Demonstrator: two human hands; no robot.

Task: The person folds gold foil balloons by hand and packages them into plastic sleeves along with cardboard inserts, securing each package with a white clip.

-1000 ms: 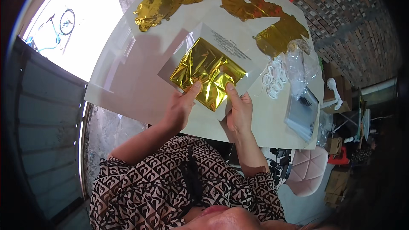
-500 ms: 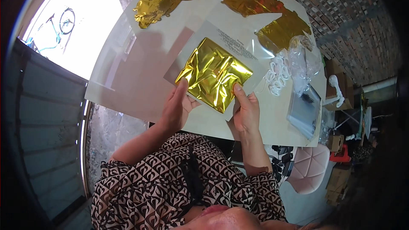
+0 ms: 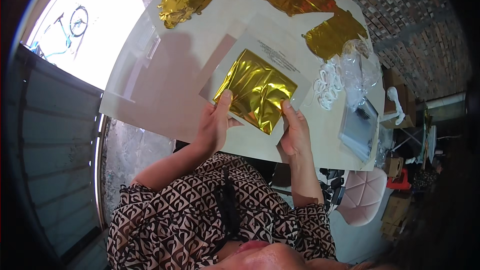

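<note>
While the person bends over the pale table (image 3: 165, 112), both hands are busy with a folded gold foil packet (image 3: 257, 92), a shiny, creased square held out in front of the body, over the near part of the tabletop and turned so that one corner points back toward the person. Its left corner is clamped by the left hand (image 3: 214, 125), thumb pressed on top and the other fingers tucked beneath, a few of their tips showing below the lower edge. At the lower right side, the right hand (image 3: 296, 132) pinches in the same way, its thumb on the edge and its fingers curled behind, mostly hidden. Around the foil spreads a clear plastic sleeve (image 3: 294, 76) with printing on it; from where I stand I cannot tell whether the packet lies inside it or on top.

Toward the far side of the table lie flat gold foil pieces (image 3: 187, 0), some overlapping. Near the right edge sit a tangle of white cord (image 3: 327, 87), a crumpled clear plastic bag (image 3: 354, 72) touching a stack of flat clear bags (image 3: 357, 129), and, below on the floor, a pale quilted chair (image 3: 364, 195).
</note>
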